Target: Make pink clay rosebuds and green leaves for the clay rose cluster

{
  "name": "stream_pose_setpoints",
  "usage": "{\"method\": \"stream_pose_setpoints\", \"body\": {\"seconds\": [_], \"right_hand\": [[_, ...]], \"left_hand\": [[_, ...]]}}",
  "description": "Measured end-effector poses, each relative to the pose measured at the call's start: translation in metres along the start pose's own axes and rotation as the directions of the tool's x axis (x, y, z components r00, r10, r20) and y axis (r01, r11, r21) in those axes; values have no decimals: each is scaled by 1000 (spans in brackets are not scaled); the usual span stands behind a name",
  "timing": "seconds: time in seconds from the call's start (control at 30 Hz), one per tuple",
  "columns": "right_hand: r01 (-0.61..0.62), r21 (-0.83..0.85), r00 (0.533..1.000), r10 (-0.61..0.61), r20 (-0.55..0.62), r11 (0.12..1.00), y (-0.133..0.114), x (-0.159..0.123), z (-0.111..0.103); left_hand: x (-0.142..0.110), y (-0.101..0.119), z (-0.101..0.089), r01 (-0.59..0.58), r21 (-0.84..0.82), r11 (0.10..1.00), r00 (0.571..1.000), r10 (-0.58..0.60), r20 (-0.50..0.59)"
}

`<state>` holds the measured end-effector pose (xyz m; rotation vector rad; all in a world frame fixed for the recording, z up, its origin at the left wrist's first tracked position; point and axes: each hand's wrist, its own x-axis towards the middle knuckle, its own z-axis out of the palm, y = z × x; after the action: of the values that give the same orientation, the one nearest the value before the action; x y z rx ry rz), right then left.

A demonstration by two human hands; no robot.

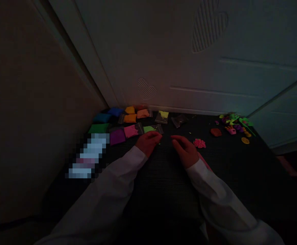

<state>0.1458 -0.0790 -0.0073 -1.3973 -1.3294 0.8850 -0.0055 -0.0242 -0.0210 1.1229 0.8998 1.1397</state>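
The scene is very dim. My left hand (148,142) rests on a dark surface (163,180), fingers curled together, just below a light green clay packet (150,129). My right hand (184,148) lies a little to the right, fingers also bent inward, beside a small heap of pink clay bits (199,143). Whether either hand pinches anything is too dark to tell. Both arms wear white sleeves.
Several coloured clay packets lie at the back left: purple (117,136), pink (131,131), green (98,128), orange (130,118), blue (115,111), yellow (163,115). A red lump (216,132) and small colourful clay shapes (233,123) sit at right. A white cupboard door (189,58) stands behind.
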Motion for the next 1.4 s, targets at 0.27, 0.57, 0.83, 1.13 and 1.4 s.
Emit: {"method": "stream_pose_setpoints", "body": {"seconds": [0.27,0.57,0.83,1.13,1.4], "right_hand": [[96,-94,995,-96,13,991,-3,-4,2],[121,-113,993,-119,24,986,1,-3,1],[202,-153,979,-195,58,967,-6,-5,3],[365,-225,930,-347,117,903,-11,-10,3],[453,-267,891,-423,163,851,-8,-14,6]], "left_hand": [[-2,6,1,240,-349,906,971,-231,66],[0,1,1,313,-402,860,948,-308,80],[-4,3,4,349,-383,856,937,-304,174],[-8,-3,8,353,-356,865,930,-282,236],[-15,-5,11,424,-367,828,892,-311,328]]}}
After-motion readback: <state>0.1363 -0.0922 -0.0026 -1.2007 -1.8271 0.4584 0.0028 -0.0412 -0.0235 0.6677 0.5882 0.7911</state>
